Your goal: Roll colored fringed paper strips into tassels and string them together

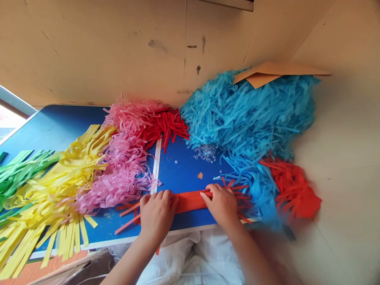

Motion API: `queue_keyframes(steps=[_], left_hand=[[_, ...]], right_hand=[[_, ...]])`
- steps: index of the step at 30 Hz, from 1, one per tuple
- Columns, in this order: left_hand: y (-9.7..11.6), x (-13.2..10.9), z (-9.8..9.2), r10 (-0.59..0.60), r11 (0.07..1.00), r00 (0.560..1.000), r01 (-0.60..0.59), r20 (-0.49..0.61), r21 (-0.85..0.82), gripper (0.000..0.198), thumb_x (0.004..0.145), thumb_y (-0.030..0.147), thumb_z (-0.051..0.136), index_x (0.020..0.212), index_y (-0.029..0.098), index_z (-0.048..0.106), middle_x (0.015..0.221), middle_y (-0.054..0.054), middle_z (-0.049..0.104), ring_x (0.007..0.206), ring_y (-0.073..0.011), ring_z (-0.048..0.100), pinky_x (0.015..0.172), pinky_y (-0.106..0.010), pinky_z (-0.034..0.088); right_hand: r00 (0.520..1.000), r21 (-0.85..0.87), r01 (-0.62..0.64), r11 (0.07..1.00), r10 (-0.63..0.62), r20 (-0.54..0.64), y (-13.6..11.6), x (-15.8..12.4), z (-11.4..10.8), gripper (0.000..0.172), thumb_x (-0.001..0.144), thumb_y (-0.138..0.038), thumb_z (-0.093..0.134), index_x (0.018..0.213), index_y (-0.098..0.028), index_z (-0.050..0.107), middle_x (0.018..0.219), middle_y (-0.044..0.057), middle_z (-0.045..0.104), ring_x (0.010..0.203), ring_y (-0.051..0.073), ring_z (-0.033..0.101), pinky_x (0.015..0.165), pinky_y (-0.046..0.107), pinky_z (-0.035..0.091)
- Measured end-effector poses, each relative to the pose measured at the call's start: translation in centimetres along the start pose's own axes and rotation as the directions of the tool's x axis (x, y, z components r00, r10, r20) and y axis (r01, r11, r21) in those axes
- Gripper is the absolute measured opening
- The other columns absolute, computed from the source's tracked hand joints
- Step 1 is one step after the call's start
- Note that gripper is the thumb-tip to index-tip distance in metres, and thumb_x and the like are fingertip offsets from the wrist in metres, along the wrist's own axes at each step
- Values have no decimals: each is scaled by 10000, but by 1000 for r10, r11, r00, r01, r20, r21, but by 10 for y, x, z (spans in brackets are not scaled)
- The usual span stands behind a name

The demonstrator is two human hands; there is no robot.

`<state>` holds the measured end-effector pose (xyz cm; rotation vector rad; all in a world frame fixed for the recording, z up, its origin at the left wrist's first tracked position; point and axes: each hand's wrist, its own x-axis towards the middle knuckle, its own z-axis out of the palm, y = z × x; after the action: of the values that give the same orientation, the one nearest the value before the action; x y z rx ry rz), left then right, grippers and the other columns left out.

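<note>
A folded strip of red-orange tissue paper (190, 201) lies across the front of the blue table, its two ends cut into fringe. My left hand (157, 211) is closed over its left part, with loose strands poking out past the wrist. Gripping the right part, my right hand (222, 202) has thumb and fingers pinched on the paper's upper edge. More fringe spreads out to the right of that hand, close to a bunch of blue fringed paper (261, 186).
Yellow (74, 166), green (20, 170), pink-purple (121, 170) and dark red fringe (166, 124) cover the table's left and middle. A big light-blue heap (252, 111) carries an orange sheet (273, 73). Red fringe (293, 190) lies right. Clear bits (206, 153) are scattered mid-table. A wall stands behind.
</note>
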<state>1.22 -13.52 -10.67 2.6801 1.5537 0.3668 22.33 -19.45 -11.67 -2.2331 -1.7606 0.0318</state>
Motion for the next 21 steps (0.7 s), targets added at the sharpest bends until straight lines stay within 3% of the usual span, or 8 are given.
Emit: queue_keyframes(steps=[2, 4, 7, 9, 10, 12, 17, 21], left_hand=[[1, 0, -1, 126, 992, 990, -125, -59, 24, 188, 941, 238, 503, 999, 194, 676, 984, -117, 710, 876, -293, 612, 783, -429, 376], [1, 1, -2, 322, 946, 947, -322, 8, 18, 168, 918, 167, 525, 971, 207, 679, 961, -92, 690, 842, -262, 584, 751, -398, 383], [1, 1, -8, 484, 875, 864, -482, 138, -46, 142, 872, 124, 560, 905, 197, 677, 847, -52, 663, 768, -228, 570, 781, -412, 391], [2, 0, -14, 476, 880, 867, -469, 150, -80, 136, 832, 170, 595, 936, 196, 679, 891, -58, 673, 815, -244, 588, 890, -481, 375], [2, 0, -16, 462, 887, 875, -452, 148, -93, 151, 809, 207, 612, 944, 197, 680, 915, -65, 679, 841, -258, 595, 933, -521, 354], [1, 0, -20, 430, 903, 892, -420, 140, -92, 175, 775, 247, 625, 933, 198, 682, 937, -76, 687, 864, -280, 605, 982, -578, 316], [-13, 7, -14, 436, 899, 895, -430, 93, -80, 221, 806, 86, 520, 879, 210, 687, 834, -36, 710, 799, -236, 644, 1071, -605, 237], [-24, 11, -10, 413, 898, 910, -405, 15, -169, 241, 822, 128, 534, 977, 217, 696, 839, -20, 742, 788, -222, 674, 1107, -595, 223]], right_hand=[[991, -69, -3, 998, -6, -132, 1, -2, -7, 192, 894, -295, 636, 1061, -201, 645, 1004, 119, 704, 922, 289, 625, 778, 381, 386], [978, -54, 105, 993, -113, -178, -2, -6, -13, 233, 907, -187, 567, 1134, -191, 616, 1100, 138, 676, 1001, 298, 596, 824, 405, 381], [910, 150, 411, 899, -414, -10, -9, -13, -18, 311, 838, -63, 518, 1110, -188, 602, 1085, 98, 671, 988, 257, 587, 870, 390, 387], [853, 251, 475, 844, -511, 108, -8, -13, -15, 348, 767, -53, 538, 1088, -175, 596, 1073, 87, 658, 985, 255, 570, 884, 381, 396], [847, 263, 469, 843, -514, 138, -5, -11, -13, 359, 742, -52, 540, 1076, -172, 595, 1073, 88, 652, 987, 258, 562, 887, 382, 397], [856, 264, 448, 854, -495, 149, 3, -5, -8, 363, 718, -30, 516, 1041, -174, 597, 1057, 83, 649, 970, 251, 559, 875, 380, 393], [872, 353, 389, 851, -464, 157, 21, 10, -7, 356, 689, 21, 476, 953, -194, 579, 959, 32, 654, 908, 198, 587, 840, 337, 386], [862, 384, 379, 842, -472, 184, 20, 12, -15, 321, 720, -102, 624, 1022, -203, 583, 1019, 38, 653, 964, 217, 589, 896, 354, 382]])
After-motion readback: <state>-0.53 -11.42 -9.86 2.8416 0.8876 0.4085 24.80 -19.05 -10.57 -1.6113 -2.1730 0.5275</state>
